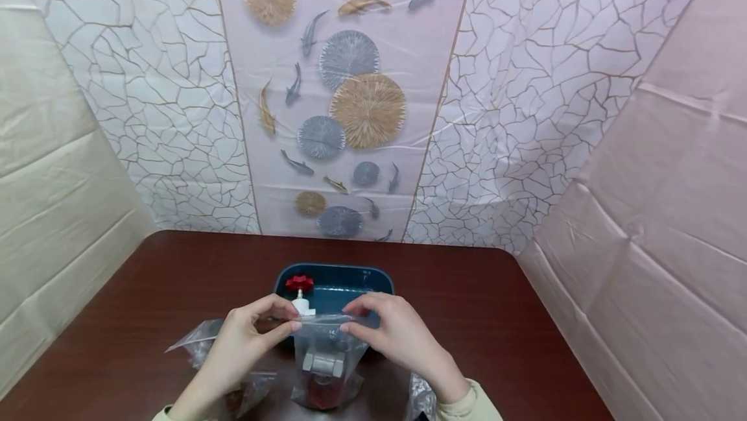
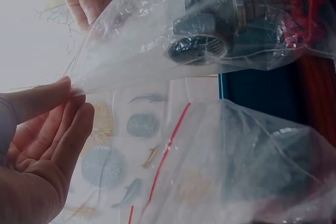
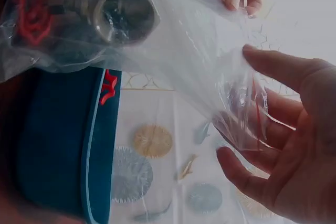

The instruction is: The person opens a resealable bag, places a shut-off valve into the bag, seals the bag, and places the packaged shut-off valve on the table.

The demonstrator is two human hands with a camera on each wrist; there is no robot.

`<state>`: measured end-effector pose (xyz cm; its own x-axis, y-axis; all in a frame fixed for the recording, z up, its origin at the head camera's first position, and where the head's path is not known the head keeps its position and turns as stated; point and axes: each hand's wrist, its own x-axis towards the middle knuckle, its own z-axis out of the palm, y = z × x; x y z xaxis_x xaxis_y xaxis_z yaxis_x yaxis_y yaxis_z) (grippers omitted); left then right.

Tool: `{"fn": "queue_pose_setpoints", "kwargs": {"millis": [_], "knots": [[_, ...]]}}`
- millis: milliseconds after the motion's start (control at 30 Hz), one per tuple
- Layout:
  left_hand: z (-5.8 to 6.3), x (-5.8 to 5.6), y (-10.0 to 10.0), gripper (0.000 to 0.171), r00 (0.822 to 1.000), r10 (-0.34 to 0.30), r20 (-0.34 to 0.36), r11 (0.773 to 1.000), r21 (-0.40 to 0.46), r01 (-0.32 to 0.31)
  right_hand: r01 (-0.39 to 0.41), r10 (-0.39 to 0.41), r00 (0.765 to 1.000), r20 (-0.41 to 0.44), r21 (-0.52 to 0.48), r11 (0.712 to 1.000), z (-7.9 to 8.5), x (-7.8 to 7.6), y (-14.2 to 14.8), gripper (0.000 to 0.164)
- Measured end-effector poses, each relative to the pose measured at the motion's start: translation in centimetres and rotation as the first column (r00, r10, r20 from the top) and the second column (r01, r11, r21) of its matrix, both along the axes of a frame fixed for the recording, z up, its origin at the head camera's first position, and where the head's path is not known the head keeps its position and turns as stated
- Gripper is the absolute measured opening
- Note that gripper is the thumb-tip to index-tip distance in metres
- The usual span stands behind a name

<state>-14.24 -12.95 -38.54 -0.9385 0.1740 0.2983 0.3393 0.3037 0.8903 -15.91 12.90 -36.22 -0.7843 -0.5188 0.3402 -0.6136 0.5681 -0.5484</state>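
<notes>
A clear zip bag (image 1: pixel 328 336) holds a metal gate valve (image 1: pixel 323 364), its red handwheel (image 1: pixel 323 392) pointing down toward the table. My left hand (image 1: pixel 245 333) pinches one upper corner of this bag between thumb and fingertips. At the opposite side of the bag's mouth is my right hand (image 1: pixel 399 330), thumb and fingers spread apart. In the right wrist view its thumb touches the film, and fingers show behind the bag's red-lined edge. The valve's round threaded opening (image 3: pixel 126 17) shows through the plastic.
Behind the bag stands a dark blue tray (image 1: pixel 350 270), with a white valve with a red handwheel (image 1: pixel 300 283) in it. Clear bags (image 1: pixel 201 336) lie left of the hands, one (image 1: pixel 257 385) nearer me. Another bag (image 1: pixel 423 397) lies by the right forearm.
</notes>
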Motion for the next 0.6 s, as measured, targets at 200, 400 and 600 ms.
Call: {"fn": "queue_pose_setpoints", "kwargs": {"millis": [200,400,600], "knots": [[-0.19,0.15,-0.37,0.023,0.999,-0.017,0.038,0.996,-0.082,0.020,-0.030,0.037,0.997,0.072,-0.091,0.995,-0.54,0.09,-0.05,0.007],[-0.46,0.03,-0.59,0.020,1.000,0.003,-0.003,0.977,-0.213,-0.003,-0.037,0.045,0.996,0.073,-0.105,0.994,-0.54,-0.11,-0.01,0.007],[-0.78,-0.18,-0.66,0.014,1.000,0.005,-0.030,0.981,-0.192,-0.011,-0.045,0.051,0.996,0.067,-0.089,0.995,-0.22,-0.25,-0.38,0.009]]}}
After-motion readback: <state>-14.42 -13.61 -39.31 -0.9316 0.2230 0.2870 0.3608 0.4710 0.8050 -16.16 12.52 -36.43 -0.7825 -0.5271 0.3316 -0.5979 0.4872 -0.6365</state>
